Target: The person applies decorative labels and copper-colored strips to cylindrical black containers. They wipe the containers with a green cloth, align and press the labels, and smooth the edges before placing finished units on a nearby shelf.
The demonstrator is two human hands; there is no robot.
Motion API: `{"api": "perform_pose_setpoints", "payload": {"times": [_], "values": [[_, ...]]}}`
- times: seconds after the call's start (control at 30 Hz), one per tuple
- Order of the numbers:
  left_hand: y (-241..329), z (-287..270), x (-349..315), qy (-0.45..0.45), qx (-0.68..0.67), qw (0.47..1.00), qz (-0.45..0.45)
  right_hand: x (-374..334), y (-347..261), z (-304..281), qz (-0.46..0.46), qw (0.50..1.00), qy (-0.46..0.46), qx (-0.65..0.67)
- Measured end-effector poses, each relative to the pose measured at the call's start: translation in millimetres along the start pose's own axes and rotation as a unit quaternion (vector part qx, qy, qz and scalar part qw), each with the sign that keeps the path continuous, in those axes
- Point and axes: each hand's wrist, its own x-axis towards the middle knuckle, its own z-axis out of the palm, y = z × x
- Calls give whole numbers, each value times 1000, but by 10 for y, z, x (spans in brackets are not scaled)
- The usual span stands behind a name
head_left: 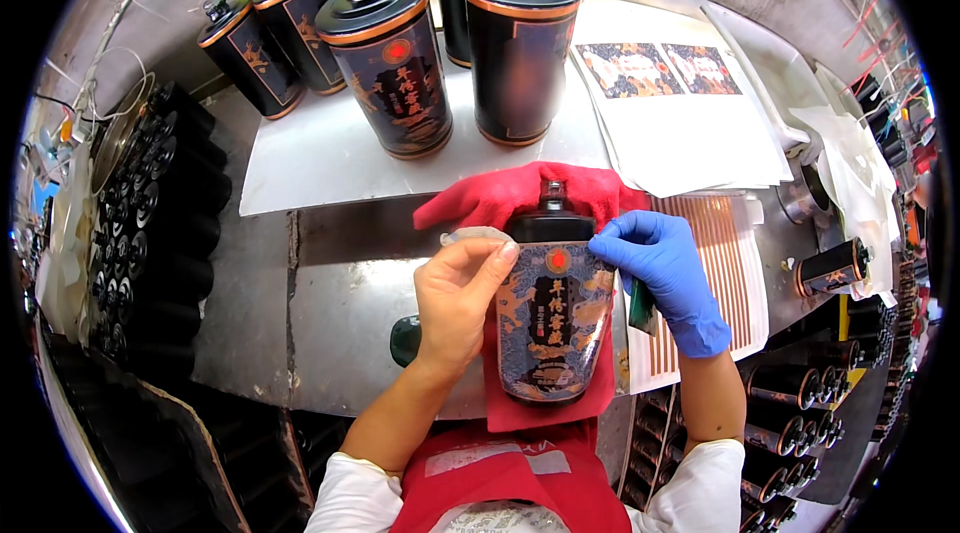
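Observation:
A black bottle [553,227] with a clear glass neck lies on a red cloth [500,409] in front of me, its neck pointing away. Over its front lies a dark patterned label [580,333] with a red emblem and gold figures. My bare left hand [455,298] pinches the label's upper left corner between thumb and forefinger, with a pale covering on a fingertip. In a blue glove, my right hand [660,268] pinches the upper right corner. A flat green piece [641,307] shows under the right palm; whether it is held I cannot tell. Another dark green object [405,340] rests beside my left wrist.
Several labelled black bottles [390,83] stand on a white sheet [300,168] at the back. To the right lie label sheets [690,138] and a sheet of orange-brown strips [735,283]. Stacked bottles [150,243] crowd the left; more fill racks [790,423] at lower right.

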Motion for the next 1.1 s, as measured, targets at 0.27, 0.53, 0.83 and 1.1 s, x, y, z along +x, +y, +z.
{"api": "perform_pose_setpoints", "payload": {"times": [0.27, 0.53, 0.83, 1.1], "values": [[-20, 40, 82, 13, 21, 1000, 8, 98, 61, -1, -6, 1000, 15, 6], [-187, -25, 105, 40, -3, 999, 7, 96, 217, -2, 1, 996, 20, 90], [-134, -298, -346, -220, 283, 923, 140, -565, 687, 43, 82, 978, -48, 186], [-228, -176, -367, -261, 286, 910, 149, -796, 857, 161, 108, 981, -23, 163]]}}
